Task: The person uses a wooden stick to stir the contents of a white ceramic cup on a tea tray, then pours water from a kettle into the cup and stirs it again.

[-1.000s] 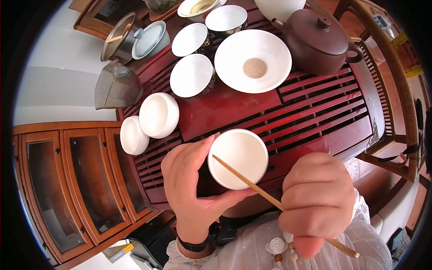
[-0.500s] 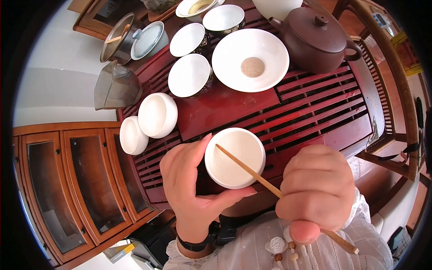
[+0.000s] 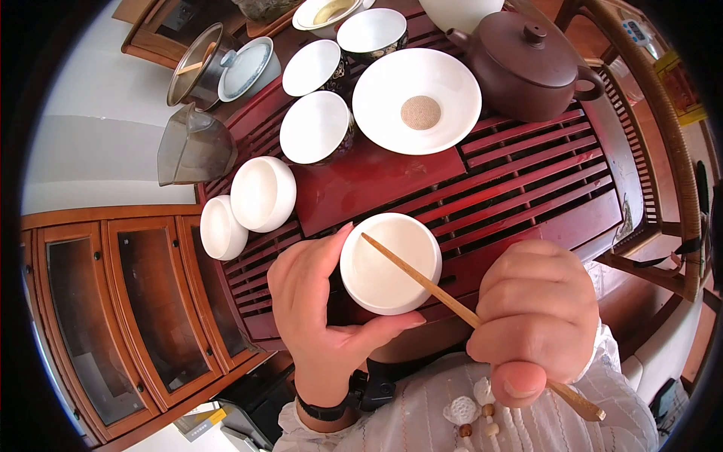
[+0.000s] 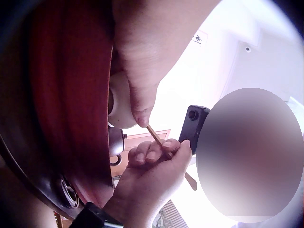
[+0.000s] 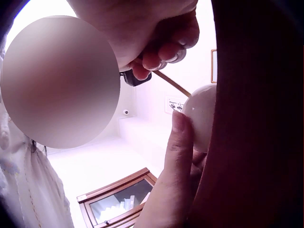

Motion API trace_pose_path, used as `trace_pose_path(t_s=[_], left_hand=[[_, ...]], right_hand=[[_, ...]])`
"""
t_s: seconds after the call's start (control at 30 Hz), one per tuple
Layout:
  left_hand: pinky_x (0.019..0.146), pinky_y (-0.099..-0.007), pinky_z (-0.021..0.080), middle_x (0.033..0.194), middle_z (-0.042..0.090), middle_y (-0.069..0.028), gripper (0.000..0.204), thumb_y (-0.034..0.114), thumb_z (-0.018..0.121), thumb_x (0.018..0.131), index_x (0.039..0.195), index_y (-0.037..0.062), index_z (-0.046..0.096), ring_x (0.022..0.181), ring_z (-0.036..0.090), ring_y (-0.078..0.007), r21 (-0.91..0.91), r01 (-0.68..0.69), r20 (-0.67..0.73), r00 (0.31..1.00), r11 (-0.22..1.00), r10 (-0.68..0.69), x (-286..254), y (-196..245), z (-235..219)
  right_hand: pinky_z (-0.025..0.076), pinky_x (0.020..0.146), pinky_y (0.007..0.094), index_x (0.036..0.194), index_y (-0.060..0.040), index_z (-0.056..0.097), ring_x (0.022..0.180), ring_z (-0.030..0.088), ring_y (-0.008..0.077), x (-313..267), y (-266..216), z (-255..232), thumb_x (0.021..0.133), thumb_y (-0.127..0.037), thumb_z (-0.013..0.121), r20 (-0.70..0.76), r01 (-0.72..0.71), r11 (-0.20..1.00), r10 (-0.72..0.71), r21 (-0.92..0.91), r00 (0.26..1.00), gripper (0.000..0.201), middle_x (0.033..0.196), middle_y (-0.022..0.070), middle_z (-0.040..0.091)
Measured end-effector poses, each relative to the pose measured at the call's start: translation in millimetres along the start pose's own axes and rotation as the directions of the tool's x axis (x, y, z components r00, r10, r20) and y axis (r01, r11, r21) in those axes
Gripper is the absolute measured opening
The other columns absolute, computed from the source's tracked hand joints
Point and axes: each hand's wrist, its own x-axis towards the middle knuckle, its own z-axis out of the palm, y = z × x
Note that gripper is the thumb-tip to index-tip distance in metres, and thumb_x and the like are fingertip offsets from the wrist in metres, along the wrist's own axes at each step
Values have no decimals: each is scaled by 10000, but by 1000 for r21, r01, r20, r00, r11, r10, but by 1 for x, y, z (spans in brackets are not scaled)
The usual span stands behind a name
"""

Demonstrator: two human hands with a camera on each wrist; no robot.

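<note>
In the head view my left hand (image 3: 312,294) holds a small white cup (image 3: 373,282) by its side, fingers on the far left and thumb along the near side. The cup's open mouth faces up toward me. My right hand (image 3: 535,316) grips a thin wooden stick (image 3: 422,281) in a fist, thumb pressed on it. Its narrow tip overlaps the cup's inside near the left rim; a flattened end sticks out below the fist. In the left wrist view, the stick (image 4: 154,134) runs from the cup (image 4: 122,111) to the right hand's curled fingers (image 4: 151,155).
A red slatted tea tray (image 3: 542,166) lies beyond my hands. Two white cups (image 3: 263,194) stand at its left, with dark patterned cups (image 3: 316,128), a white strainer bowl (image 3: 456,90) and a brown teapot (image 3: 527,60) behind. A glass pitcher (image 3: 196,147) sits at the left edge.
The stick's tip has moved up along the cup's inside, toward its far rim. The cup has tilted slightly, and the right hand's thumb has shifted upward on the stick. Both holds continue.
</note>
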Motion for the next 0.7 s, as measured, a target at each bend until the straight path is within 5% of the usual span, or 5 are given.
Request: trace_pose_path(t_s=[0.17,0.6,0.7], left_hand=[[903,-415,418,1047,666,-78,886,487,898,471,1175,25,624,961,597,-283,11,-12,4,1000,1000,12,1,0,-1],[900,-415,423,1043,661,-71,871,445,918,457,1167,33,628,964,591,-283,20,-2,1,1000,1000,2,1,1,-1],[899,-414,424,1042,661,-69,867,435,921,454,1164,33,630,964,589,-282,-4,11,-3,1000,1000,-11,0,2,-1]], right_hand=[[399,434,304,766,-66,570,486,516,191,-1,4,1,1019,-429,426,39,57,990,-62,126,997,465,631,34,531],[386,414,287,775,-52,572,492,516,193,-2,1,4,1016,-419,447,15,6,999,-6,33,1000,456,642,35,520],[377,408,285,778,-46,572,482,507,192,-4,7,4,1015,-419,450,3,109,989,-110,96,994,458,644,35,517]])
